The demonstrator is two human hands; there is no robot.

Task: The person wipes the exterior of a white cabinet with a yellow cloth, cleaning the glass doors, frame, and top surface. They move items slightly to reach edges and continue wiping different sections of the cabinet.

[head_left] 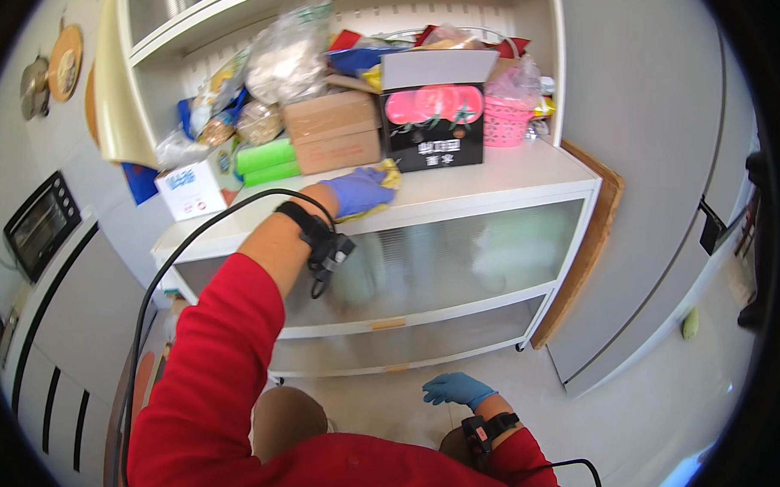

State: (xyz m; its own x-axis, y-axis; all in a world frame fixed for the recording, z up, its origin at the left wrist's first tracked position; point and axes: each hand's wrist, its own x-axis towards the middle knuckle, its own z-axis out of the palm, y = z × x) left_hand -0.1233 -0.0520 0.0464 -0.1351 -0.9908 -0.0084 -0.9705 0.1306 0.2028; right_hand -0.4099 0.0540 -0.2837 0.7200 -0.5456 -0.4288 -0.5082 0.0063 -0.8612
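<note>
My left hand [364, 192], in a purple glove, presses a yellow cloth [391, 171] onto the white counter [521, 173] of a shelf cabinet, near its front edge. The palm hides most of the cloth. Just behind the hand stand a brown cardboard box [332, 138] and a black carton with tomatoes printed on it [432, 139]. Bright green rolls [267, 162] lie to the left of the brown box. Down by my knee, my right hand [459, 390] hangs in a blue glove over the floor. Its fingers are loosely bent, and nothing shows in them.
A white box [191, 190] stands at the counter's left end, a pink basket [507, 122] toward its right. Below are ribbed translucent doors [454, 252]. A wooden board [586, 250] leans between the cabinet and a tall grey appliance [632, 136]. A black cable [144, 306] loops from my left wrist.
</note>
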